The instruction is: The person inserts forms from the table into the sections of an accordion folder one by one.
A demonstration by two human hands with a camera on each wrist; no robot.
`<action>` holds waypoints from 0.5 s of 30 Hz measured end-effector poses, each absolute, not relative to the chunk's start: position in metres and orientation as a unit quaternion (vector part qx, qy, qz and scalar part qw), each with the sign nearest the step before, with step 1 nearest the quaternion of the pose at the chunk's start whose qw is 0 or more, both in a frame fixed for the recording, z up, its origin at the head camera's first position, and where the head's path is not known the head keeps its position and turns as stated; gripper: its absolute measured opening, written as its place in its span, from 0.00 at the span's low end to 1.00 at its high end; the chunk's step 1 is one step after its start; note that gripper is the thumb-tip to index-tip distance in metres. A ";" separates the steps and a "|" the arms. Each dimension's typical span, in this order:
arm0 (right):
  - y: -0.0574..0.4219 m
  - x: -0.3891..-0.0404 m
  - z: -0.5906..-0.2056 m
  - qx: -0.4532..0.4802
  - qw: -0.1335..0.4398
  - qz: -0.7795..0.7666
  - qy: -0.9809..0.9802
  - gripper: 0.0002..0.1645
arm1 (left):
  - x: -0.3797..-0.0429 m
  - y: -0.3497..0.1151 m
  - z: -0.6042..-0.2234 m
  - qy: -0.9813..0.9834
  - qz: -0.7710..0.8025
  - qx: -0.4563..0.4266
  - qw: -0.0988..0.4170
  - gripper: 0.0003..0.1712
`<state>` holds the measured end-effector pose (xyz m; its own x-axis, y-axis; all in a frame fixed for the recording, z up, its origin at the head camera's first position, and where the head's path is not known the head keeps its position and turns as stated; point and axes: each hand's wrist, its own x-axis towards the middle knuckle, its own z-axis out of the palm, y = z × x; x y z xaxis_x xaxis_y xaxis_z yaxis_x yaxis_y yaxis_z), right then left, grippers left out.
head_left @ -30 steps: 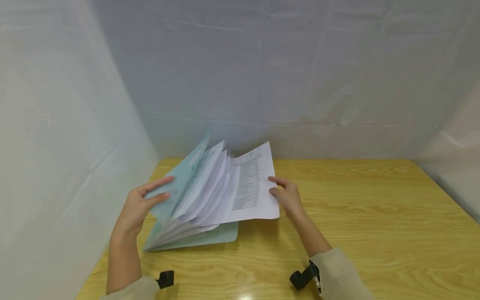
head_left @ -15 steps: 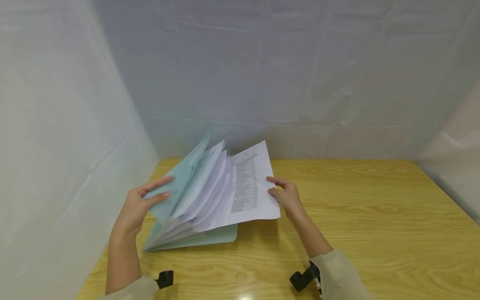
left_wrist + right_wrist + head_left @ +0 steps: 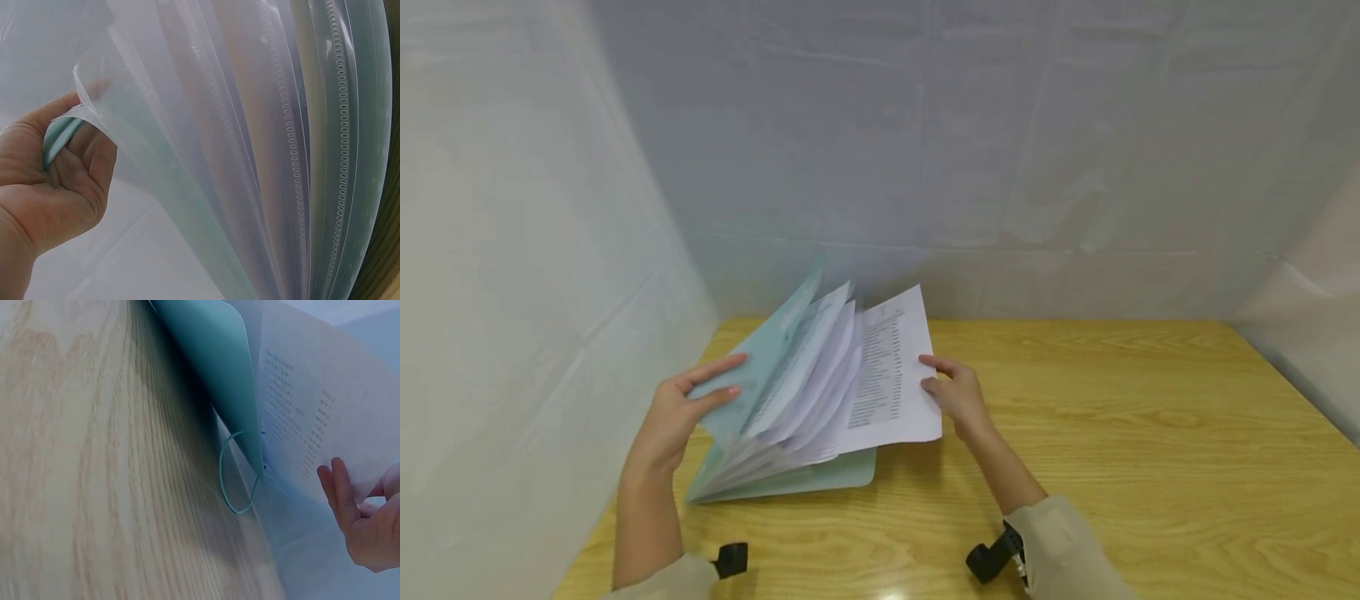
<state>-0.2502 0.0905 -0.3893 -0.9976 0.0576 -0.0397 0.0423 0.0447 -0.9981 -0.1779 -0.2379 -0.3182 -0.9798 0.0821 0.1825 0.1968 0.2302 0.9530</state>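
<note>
A light teal display book (image 3: 853, 473) stands fanned out toward the left of the wooden table. My left hand (image 3: 672, 417) holds its raised front cover between thumb and fingers. In the left wrist view that hand (image 3: 56, 175) grips the cover's edge beside clear plastic pockets (image 3: 290, 137) with perforated strips. On the other side, my right hand (image 3: 962, 398) pinches the right edge of a printed sheet (image 3: 880, 375), whose left part lies among the pockets. The right wrist view has the sheet (image 3: 300, 394) upright, fingertips (image 3: 337, 481) near its edge.
A teal elastic loop (image 3: 220, 467) hangs from the display book's cover. Bare wooden tabletop (image 3: 1112, 433) stretches to the right. White sheeting (image 3: 925, 167) rises behind the table and on both sides. A black wrist camera (image 3: 988, 560) sits by each sleeve.
My right hand has moved left with the printed sheet, which now reaches farther in among the pockets. The left hand and the display book's cover have stayed in place.
</note>
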 end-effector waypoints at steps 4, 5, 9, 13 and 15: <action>0.085 -0.250 -0.391 -0.038 0.003 0.691 -0.722 0.21 | -0.178 -0.238 -0.318 -0.781 -0.616 -0.089 0.046 0.26; 0.083 -0.250 -0.392 -0.037 0.003 0.691 -0.722 0.21 | -0.178 -0.238 -0.318 -0.781 -0.617 -0.089 0.046 0.26; 0.077 -0.250 -0.394 -0.035 0.001 0.693 -0.720 0.21 | -0.178 -0.238 -0.319 -0.780 -0.617 -0.088 0.046 0.26; 0.070 -0.249 -0.396 -0.034 0.003 0.696 -0.717 0.21 | -0.178 -0.239 -0.319 -0.781 -0.617 -0.086 0.046 0.27; 0.067 -0.249 -0.397 -0.032 0.006 0.696 -0.718 0.21 | -0.178 -0.239 -0.319 -0.783 -0.615 -0.086 0.046 0.27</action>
<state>-0.2490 0.0670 -0.3974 -0.9979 0.0543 -0.0365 0.0382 0.0303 -0.9988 -0.1776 -0.2388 -0.3187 -0.9810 0.0776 0.1778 0.1911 0.2296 0.9543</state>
